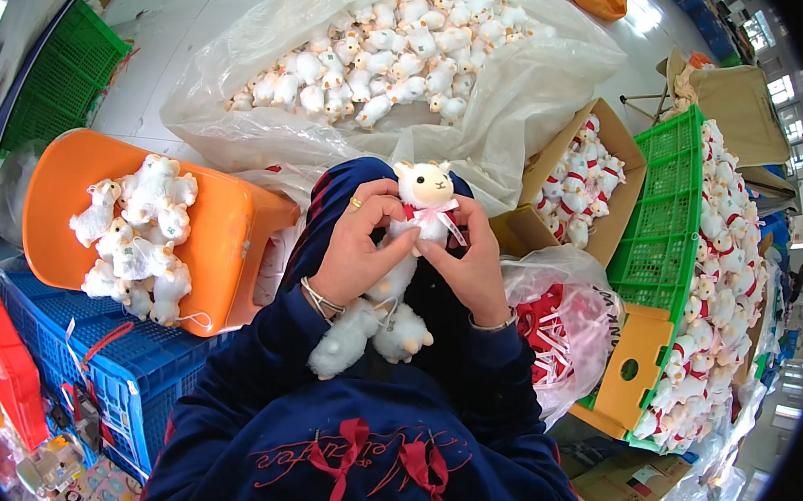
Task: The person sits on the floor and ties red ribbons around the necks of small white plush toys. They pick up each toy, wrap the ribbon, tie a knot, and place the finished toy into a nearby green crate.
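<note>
Near: white plush toys (343, 339) are being supported on the dark lap (447, 299). Just above, a white plush sheep toy (426, 186) with red scarf (410, 214) and pale-pink ribbon (438, 212) is being gripped about the neck by left hand (361, 246) and right hand (470, 266), thumbs at the chest. Left: more plush toys (140, 243) are being carried on an orange plastic seat (54, 199). Right: red fabric pieces (541, 339) are being held in a clear plastic bag (566, 268); farther, red-scarfed plush toys (579, 186) are being held in a brown cardboard box (624, 210). Far: a heap of white plush toys (382, 63) is being contained by translucent plastic sheeting (215, 118).

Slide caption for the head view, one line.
Left hand and right hand hold a white plush toy with a pink ribbon; more toys sit on an orange chair.
</note>
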### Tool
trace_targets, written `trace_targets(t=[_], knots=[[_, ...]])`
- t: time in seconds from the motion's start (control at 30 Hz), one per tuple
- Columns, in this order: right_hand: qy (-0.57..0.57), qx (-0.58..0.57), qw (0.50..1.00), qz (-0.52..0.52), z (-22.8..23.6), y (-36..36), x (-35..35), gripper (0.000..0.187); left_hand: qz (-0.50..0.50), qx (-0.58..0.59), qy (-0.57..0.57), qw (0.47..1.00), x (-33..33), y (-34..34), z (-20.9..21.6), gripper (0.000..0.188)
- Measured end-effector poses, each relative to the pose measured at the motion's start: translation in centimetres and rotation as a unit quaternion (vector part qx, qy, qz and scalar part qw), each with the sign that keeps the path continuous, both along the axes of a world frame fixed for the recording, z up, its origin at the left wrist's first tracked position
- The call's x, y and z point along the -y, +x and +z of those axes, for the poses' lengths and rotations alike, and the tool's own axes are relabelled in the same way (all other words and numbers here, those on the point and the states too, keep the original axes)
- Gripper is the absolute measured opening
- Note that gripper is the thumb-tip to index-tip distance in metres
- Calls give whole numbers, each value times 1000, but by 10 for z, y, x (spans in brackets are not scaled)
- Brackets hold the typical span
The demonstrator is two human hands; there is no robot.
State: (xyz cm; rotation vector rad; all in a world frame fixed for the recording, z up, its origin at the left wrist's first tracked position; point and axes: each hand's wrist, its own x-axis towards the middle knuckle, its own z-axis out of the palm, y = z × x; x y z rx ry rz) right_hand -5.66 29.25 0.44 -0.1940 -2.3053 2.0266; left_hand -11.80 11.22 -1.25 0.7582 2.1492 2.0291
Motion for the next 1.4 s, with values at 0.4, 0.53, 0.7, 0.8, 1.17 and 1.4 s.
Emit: trace_targets(t=[0.4, 0.53, 0.7, 0.8, 1.17, 1.4], knots=[[9, -67, 996, 63, -27, -3, -13, 73, -46, 158, 83, 983, -2, -8, -26, 22], [-14, -104, 994, -40, -38, 0, -8, 71, -76, 118, 66, 988, -2, -11, -15, 22], [236, -157, 895, -344, -21, 7, -120, 72, -59, 135, 33, 989, 9, -11, -22, 8], [400, -7, 828, -394, -2, 53, -221, 85, -41, 128, 41, 990, 12, -16, -23, 2], [416, 306, 850, -99, -126, 182, -204, 70, -54, 170, 17, 984, 32, -15, -19, 9], [405, 314, 838, -187, -170, 205, -203, 34, -64, 181, -6, 981, 37, -15, -16, 10]])
